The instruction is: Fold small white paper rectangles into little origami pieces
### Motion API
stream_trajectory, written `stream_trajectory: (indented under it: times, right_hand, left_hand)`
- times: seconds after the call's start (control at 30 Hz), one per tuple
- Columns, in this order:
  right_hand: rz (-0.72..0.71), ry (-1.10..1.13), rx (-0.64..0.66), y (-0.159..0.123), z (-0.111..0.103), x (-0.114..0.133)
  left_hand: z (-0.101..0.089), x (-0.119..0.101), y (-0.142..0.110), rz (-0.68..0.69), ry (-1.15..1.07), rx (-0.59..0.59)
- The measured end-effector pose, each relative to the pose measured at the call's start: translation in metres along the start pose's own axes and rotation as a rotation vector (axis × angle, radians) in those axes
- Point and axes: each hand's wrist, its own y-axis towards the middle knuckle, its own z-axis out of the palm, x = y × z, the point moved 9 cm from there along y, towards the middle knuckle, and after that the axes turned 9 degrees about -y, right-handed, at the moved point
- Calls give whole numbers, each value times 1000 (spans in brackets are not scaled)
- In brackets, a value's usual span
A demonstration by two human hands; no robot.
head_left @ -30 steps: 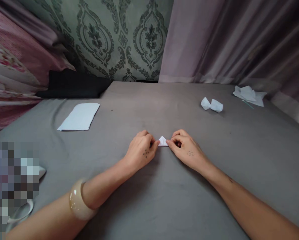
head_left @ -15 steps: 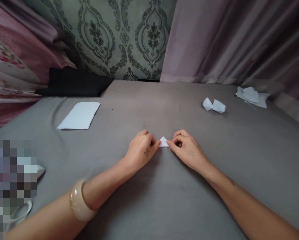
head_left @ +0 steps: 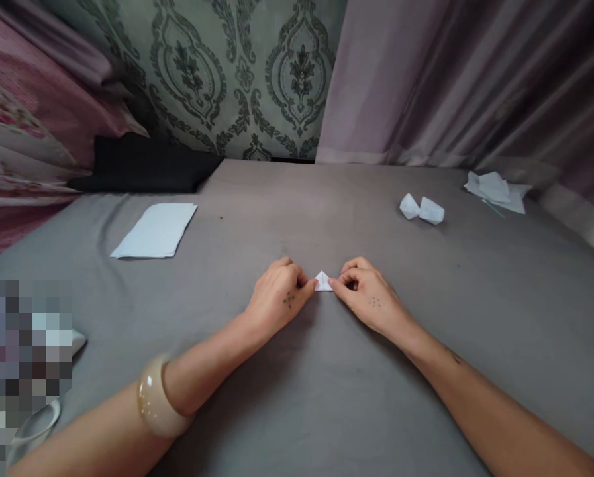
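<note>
A small piece of folded white paper (head_left: 323, 282), with a pointed top and a crease down its middle, is held between both hands above the grey cloth. My left hand (head_left: 283, 291) pinches its left corner between thumb and fingers. On the opposite corner, the thumb and curled fingers of my right hand (head_left: 369, 291) are closed in the same way. The fingertips behind the paper are partly hidden. A pale bangle (head_left: 158, 399) circles my left forearm.
Flat white paper sheets (head_left: 156, 230) lie at the left. Two folded paper shapes (head_left: 422, 209) sit at the right, and loose paper scraps (head_left: 498, 192) lie farther back. A black cloth (head_left: 148, 165) rests at the far left. A pixelated patch covers the lower left.
Both hands keep their pinch on the folded paper with hardly any movement. The whole view has shifted slightly, so everything appears a little farther left.
</note>
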Motion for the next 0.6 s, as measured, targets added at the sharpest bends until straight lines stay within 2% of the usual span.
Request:
stream_trajectory:
  times: [0.1, 0.17, 0.27, 0.33, 0.4, 0.5, 0.6]
  right_hand:
    - [-31, -32, -4, -1, -2, 1]
    - [-76, -45, -7, -1, -5, 3]
    - [-151, -36, -16, 0, -10, 3]
    - [-169, -21, -17, 1, -13, 1]
    - [-148, 33, -30, 1, -15, -3]
    - [-131, 139, -146, -6, -24, -2]
    - [-288, 103, -216, -22, -25, 22]
  left_hand:
    - [-1, -3, 0, 95, 24, -36]
    - [-1, -13, -1, 231, 45, -46]
    - [7, -33, -5, 452, 95, 40]
    - [13, -40, -8, 536, 122, 111]
    - [16, -43, -10, 572, 139, 146]
    - [17, -45, -12, 595, 158, 159]
    - [17, -47, -13, 622, 172, 164]
